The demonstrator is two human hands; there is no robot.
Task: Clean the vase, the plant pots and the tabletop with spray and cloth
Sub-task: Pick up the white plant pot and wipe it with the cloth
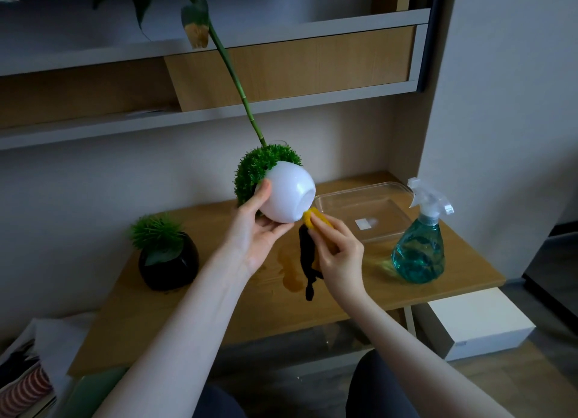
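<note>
My left hand (259, 230) holds a round white plant pot (287, 192) tilted on its side above the table, its green tuft pointing back left and its base facing right. My right hand (337, 252) presses a yellow and black cloth (308, 255) against the pot's lower edge; the cloth's dark end hangs down over the wooden tabletop (237, 308). A black pot (169, 264) with a spiky green plant stands at the left. The spray bottle (420, 248) with blue liquid stands at the right. Behind the white pot, a glass vase rim (278, 142) with a long green stalk shows.
A clear plastic tray (391, 198) lies at the back right of the table. A wet patch (291, 277) spreads under the cloth. Shelves run along the wall above. A white box (478, 324) sits on the floor at right, bags at lower left.
</note>
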